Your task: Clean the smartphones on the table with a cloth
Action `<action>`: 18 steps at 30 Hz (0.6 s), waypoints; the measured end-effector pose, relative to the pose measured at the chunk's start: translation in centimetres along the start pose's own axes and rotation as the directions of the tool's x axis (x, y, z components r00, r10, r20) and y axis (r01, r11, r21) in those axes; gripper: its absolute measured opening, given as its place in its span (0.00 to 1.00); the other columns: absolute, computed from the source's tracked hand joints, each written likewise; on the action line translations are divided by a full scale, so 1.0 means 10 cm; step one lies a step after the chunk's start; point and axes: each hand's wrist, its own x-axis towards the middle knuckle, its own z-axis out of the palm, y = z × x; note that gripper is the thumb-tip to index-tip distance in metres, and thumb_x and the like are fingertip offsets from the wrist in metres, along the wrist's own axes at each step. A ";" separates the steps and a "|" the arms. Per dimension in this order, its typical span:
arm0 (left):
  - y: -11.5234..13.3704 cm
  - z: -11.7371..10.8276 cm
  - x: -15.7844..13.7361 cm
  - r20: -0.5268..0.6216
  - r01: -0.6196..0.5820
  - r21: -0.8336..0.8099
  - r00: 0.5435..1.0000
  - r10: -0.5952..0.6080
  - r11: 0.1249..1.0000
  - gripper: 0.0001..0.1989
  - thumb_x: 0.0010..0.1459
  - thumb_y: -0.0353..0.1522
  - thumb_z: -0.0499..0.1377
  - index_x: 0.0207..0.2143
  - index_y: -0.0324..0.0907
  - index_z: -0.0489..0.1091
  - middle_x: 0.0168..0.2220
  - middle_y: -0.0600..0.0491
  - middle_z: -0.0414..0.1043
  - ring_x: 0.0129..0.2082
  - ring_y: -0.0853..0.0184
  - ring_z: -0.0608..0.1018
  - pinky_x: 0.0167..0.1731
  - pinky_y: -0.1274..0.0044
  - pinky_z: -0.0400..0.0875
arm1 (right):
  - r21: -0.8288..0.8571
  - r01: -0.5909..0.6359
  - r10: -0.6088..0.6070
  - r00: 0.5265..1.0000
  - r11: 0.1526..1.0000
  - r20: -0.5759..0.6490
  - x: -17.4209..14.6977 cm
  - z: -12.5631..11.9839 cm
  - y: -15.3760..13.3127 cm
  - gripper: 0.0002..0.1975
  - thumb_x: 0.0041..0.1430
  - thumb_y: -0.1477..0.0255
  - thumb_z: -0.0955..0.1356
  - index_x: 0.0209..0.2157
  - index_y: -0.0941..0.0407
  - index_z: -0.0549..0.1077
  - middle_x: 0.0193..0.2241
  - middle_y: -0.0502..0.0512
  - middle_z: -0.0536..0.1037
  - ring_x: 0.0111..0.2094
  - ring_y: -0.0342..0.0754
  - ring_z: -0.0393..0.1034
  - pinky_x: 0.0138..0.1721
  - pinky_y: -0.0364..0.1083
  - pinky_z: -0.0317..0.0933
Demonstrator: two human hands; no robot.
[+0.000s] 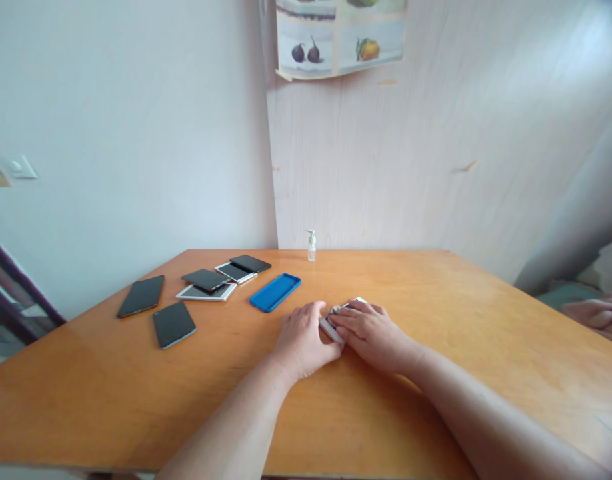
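My left hand (303, 335) grips the white phone (331, 329) from nine o'clock, seemingly steadying it; my right hand (375, 331) has a hold I can't tell remotely.

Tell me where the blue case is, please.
In the head view, the blue case lies left of centre on the table, beyond the left hand and right of the overlapping devices.

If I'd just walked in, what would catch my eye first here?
Probably the bright blue case on the wooden table, slightly left of center. Next, the left hand and right hand at a white-edged device, nearer the viewer. Several flat, dark devices lie farther left.
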 end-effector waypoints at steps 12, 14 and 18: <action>-0.02 0.03 0.00 -0.009 0.027 -0.042 1.000 -0.028 0.999 0.41 0.48 0.39 0.63 0.62 0.40 0.52 0.49 0.43 0.73 0.52 0.51 0.73 0.51 0.62 0.64 | 0.083 -0.031 0.018 0.987 0.996 0.158 0.00 0.01 -0.13 0.28 0.70 0.54 0.48 0.66 0.42 0.58 0.67 0.47 0.57 0.69 0.64 0.36 0.62 0.75 0.31; -0.02 0.02 0.00 0.002 0.033 -0.057 0.999 -0.033 0.998 0.44 0.47 0.41 0.64 0.63 0.40 0.50 0.49 0.44 0.73 0.52 0.51 0.73 0.51 0.63 0.63 | -0.002 -0.125 0.124 0.983 0.992 0.137 0.04 0.02 -0.03 0.28 0.70 0.55 0.49 0.65 0.44 0.59 0.67 0.49 0.58 0.69 0.65 0.36 0.60 0.78 0.30; -0.02 0.00 0.00 0.019 0.033 -0.076 0.999 -0.032 0.997 0.47 0.45 0.42 0.66 0.64 0.41 0.49 0.48 0.45 0.74 0.52 0.51 0.72 0.51 0.63 0.63 | -0.127 -0.391 0.401 0.913 0.912 0.073 0.07 0.00 0.28 0.27 0.70 0.57 0.51 0.64 0.48 0.61 0.68 0.52 0.56 0.69 0.69 0.35 0.56 0.82 0.31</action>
